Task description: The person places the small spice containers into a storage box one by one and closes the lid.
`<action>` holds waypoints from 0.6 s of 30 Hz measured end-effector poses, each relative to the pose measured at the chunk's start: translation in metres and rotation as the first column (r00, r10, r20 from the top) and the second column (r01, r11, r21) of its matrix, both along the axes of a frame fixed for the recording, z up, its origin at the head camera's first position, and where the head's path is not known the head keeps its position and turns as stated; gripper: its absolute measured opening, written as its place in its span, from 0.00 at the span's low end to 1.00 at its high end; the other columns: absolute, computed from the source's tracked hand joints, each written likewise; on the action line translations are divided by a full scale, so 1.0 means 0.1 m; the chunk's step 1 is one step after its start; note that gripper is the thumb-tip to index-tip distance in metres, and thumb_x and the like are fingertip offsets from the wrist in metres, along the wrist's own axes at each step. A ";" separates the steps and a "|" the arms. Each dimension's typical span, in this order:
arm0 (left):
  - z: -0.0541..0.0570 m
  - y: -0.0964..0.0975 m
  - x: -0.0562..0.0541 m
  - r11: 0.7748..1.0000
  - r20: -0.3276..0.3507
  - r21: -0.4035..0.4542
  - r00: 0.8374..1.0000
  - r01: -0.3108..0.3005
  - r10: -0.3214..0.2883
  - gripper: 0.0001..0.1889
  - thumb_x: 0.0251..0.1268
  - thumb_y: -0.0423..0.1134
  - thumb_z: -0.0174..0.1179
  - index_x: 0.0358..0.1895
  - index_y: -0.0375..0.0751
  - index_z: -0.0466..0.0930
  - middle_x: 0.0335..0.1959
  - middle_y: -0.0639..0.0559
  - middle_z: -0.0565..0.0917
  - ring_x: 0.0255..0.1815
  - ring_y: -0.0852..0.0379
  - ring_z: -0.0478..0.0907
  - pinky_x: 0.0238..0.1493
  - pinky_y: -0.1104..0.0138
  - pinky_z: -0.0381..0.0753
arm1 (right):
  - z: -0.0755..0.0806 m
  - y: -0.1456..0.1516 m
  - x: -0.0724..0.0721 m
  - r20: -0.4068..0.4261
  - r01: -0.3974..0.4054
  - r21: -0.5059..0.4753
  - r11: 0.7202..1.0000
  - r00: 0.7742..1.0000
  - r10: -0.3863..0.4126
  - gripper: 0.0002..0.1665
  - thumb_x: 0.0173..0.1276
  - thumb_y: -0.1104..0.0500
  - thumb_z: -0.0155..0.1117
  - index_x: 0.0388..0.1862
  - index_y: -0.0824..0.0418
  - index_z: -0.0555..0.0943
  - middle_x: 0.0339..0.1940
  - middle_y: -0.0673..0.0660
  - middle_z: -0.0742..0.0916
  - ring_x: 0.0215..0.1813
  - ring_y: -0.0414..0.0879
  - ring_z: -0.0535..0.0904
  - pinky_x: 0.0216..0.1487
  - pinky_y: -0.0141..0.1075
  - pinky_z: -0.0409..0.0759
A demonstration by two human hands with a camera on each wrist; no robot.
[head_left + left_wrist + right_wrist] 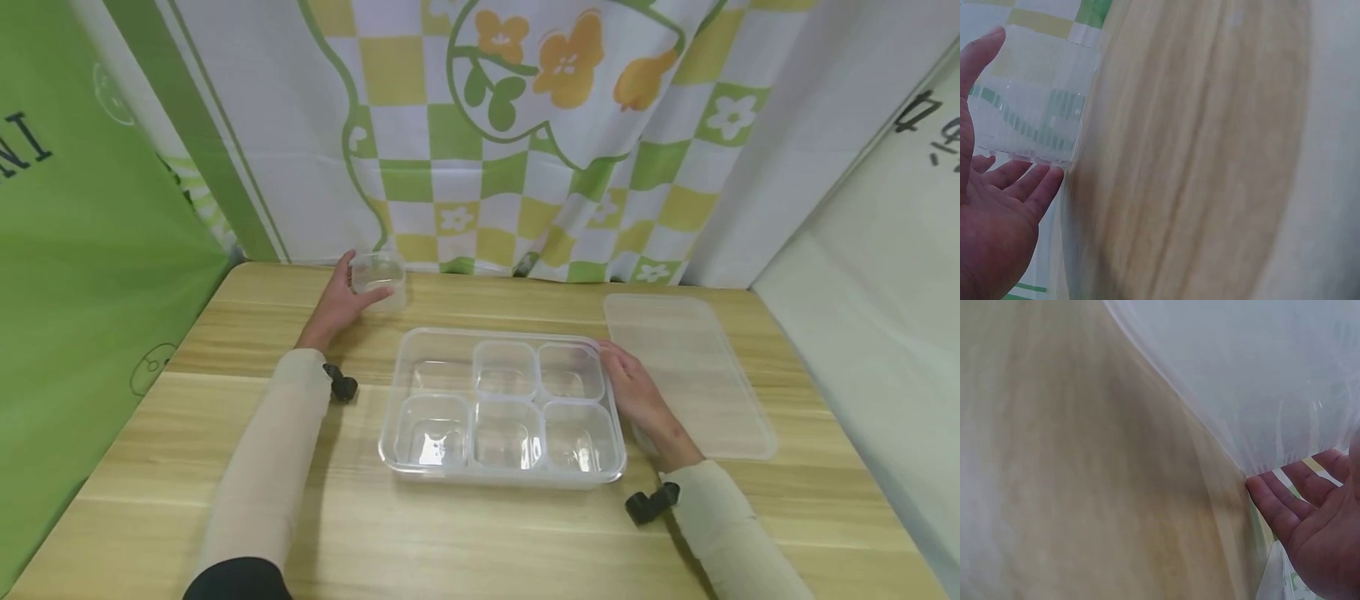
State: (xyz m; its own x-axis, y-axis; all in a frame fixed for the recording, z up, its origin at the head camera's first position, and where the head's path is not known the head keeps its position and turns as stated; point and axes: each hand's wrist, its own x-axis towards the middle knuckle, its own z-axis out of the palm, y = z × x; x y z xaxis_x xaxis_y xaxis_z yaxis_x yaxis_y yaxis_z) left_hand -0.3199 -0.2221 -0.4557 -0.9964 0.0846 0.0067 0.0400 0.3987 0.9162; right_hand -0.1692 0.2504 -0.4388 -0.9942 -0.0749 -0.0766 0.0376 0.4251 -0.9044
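Observation:
My left hand (341, 302) holds a small clear plastic container (380, 275) near the table's back edge, thumb on one side and fingers on the other. The left wrist view shows the container (1035, 94) between thumb and fingers. A large clear rectangular box (502, 475) stands in the middle, with several small square containers (507, 433) inside and a bare space at its back left. My right hand (633, 392) touches the box at its back right corner. In the right wrist view, fairly straight fingers (1279, 509) rest against the box wall (1272, 381); the thumb is hidden.
A flat translucent lid (693, 375) lies on the wooden table (495, 542), right of the box and partly behind the right hand. Patterned curtain (480, 175) hangs along the back edge. A green cloth (90, 292) stands left, a white one (877, 275) right.

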 end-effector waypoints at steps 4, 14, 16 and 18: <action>0.01 0.00 0.00 1.000 -0.007 -0.016 1.000 0.000 0.000 0.61 0.61 0.62 0.71 0.85 0.50 0.37 0.82 0.36 0.50 0.80 0.37 0.50 0.75 0.43 0.58 | 0.00 0.00 0.00 -0.008 -0.004 0.013 1.000 1.000 0.004 0.37 0.86 0.40 0.36 0.78 0.63 0.68 0.76 0.65 0.71 0.78 0.61 0.61 0.78 0.57 0.54; 0.00 -0.03 0.00 0.999 0.002 -0.033 1.000 0.005 -0.005 0.61 0.61 0.63 0.71 0.85 0.50 0.37 0.82 0.38 0.51 0.80 0.37 0.50 0.76 0.43 0.57 | -0.02 0.01 -0.02 0.012 0.005 0.036 0.999 1.000 -0.006 0.38 0.85 0.37 0.37 0.78 0.60 0.69 0.76 0.65 0.72 0.77 0.62 0.63 0.77 0.59 0.54; -0.01 -0.03 0.01 0.999 0.002 -0.042 1.000 0.010 -0.010 0.60 0.62 0.63 0.70 0.85 0.50 0.37 0.82 0.39 0.51 0.80 0.37 0.51 0.75 0.42 0.57 | -0.02 0.01 -0.01 0.013 0.006 0.036 0.999 1.000 -0.006 0.37 0.85 0.38 0.38 0.78 0.60 0.69 0.77 0.64 0.71 0.78 0.62 0.61 0.78 0.58 0.52; -0.01 -0.04 0.02 0.999 -0.003 -0.042 1.000 0.011 -0.011 0.60 0.62 0.63 0.70 0.85 0.50 0.37 0.82 0.39 0.52 0.80 0.37 0.51 0.75 0.42 0.57 | -0.02 0.01 -0.01 0.008 0.001 0.032 0.999 1.000 -0.001 0.37 0.85 0.38 0.38 0.78 0.61 0.68 0.77 0.64 0.71 0.78 0.61 0.60 0.78 0.58 0.52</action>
